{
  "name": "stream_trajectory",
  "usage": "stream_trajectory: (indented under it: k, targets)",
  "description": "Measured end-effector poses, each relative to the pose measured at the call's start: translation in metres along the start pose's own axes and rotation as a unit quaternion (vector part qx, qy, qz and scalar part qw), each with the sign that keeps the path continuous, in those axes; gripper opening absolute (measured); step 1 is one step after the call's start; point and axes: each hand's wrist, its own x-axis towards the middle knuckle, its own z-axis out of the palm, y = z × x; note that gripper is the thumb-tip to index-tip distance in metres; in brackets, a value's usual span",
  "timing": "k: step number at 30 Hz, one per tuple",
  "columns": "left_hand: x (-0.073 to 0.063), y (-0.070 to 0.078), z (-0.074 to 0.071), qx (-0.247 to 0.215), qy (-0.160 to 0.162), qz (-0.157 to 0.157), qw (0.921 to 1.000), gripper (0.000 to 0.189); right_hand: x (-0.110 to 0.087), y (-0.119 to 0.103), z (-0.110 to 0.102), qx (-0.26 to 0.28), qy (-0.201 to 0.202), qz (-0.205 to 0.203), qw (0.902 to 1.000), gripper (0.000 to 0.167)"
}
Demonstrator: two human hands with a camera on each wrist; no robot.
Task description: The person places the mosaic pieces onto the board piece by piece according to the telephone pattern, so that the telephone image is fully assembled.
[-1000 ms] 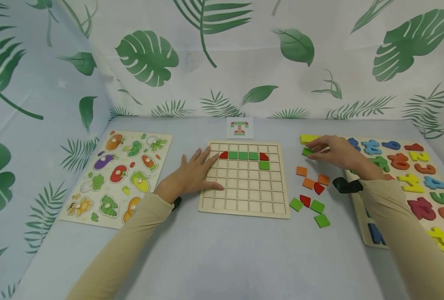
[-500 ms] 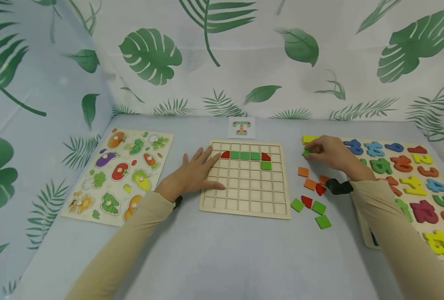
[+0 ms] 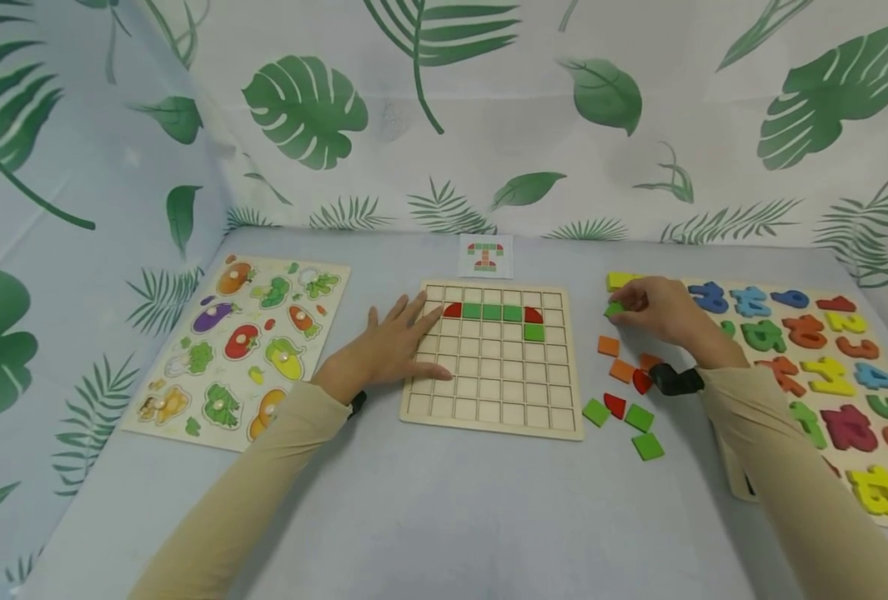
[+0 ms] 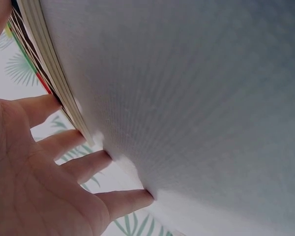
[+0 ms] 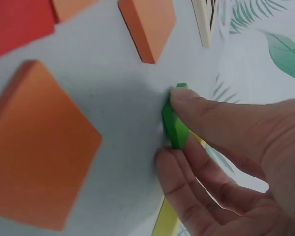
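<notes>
A wooden grid board [image 3: 491, 427] lies in the middle of the table. In its second row sit red corner pieces [image 3: 534, 315] at both ends of several green squares [image 3: 492, 312], with one more green square [image 3: 534, 332] below the right end. My left hand [image 3: 383, 348] rests spread on the board's left edge; in the left wrist view two fingertips [image 4: 76, 137] touch that edge and two touch the table. My right hand [image 3: 657, 310] pinches a green square tile [image 5: 175, 123] between thumb and fingers, close over the table to the right of the board.
Loose orange squares [image 3: 609, 345], red corner pieces [image 3: 614, 406] and green squares [image 3: 648, 446] lie right of the board. A pattern card [image 3: 486, 256] stands behind it. A vegetable puzzle [image 3: 211, 358] is at left, a letter-and-number puzzle [image 3: 789, 392] under my right arm, and yellow pieces [image 3: 624, 281] behind my right hand.
My right thumb and fingers have closed on the green tile and tipped it up from the table. The left hand has stayed on the board. The head view has shifted slightly.
</notes>
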Motion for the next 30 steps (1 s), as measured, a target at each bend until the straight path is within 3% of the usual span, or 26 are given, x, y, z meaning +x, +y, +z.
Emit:
stream_trajectory:
  k: [13, 19, 25, 30]
  targets:
    - [-0.003, 0.002, -0.003, -0.006, -0.002, 0.0, 1.0, 0.105, -0.003, -0.003, 0.013, 0.028, 0.098, -0.043, 0.9938, 0.018]
    - [0.0, 0.001, 0.0, 0.0, 0.0, 0.003, 1.0, 0.105, -0.004, -0.014, 0.018, 0.019, 0.147, -0.112, 0.9825, 0.012]
    - [0.0, 0.001, -0.001, 0.0, -0.001, -0.001, 1.0, 0.106, -0.001, -0.051, 0.023, 0.046, 0.184, -0.195, 0.9622, 0.013]
    - [-0.001, 0.001, -0.001, -0.002, -0.004, -0.001, 1.0, 0.106, 0.001, -0.091, 0.03, 0.078, 0.167, -0.259, 0.9481, 0.016]
